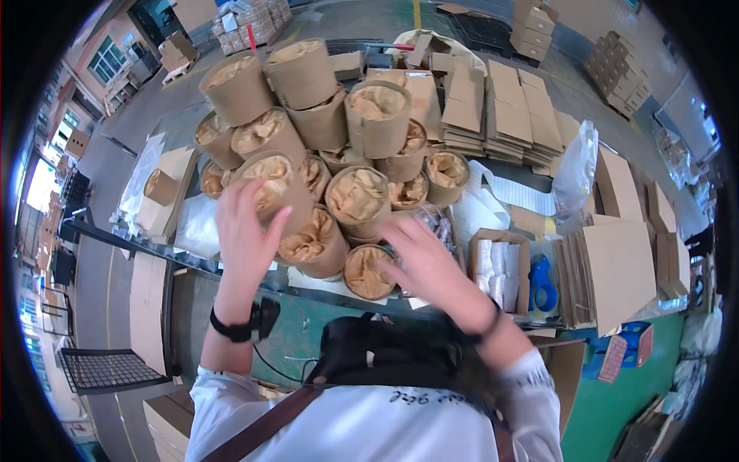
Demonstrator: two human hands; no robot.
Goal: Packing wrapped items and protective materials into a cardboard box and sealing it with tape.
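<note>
I'm working at a pile of round brown cardboard tubs (377, 132) stuffed with crumpled tan paper, sitting stacked on the tabletop (185, 258) straight ahead of me. My left hand (250, 231) is hanging open at a raised near tub (298, 204), fingers spreading along its left, thumb standing apart; whether it's touching, I can't tell. My right hand (435, 266) is showing blurred, fingers reaching loosely over a small low front tub (368, 271); it's looking empty, contact unclear.

Step, my judgement: I'm arranging or handling tubs within the stack, not lifting any. Moving the raised near tub would be calling for both palms on opposite walls and a level lift, since neighbours are standing close around it.

Edges: the small low front tub is sitting close to the tabletop's near edge, so a nudge could be risky. Right side is crowding: an open brown carton of silvery wrapped rolls (499, 271), a blue plastic tape dispenser (543, 286), upright flattened brown cardboard (620, 269). Left is giving more sideways room, crinkled see-through plastic (198, 227) lying low beside the pile. Beyond, to the right, stacked flat brown cartons (463, 108) are blocking the far side.
</note>
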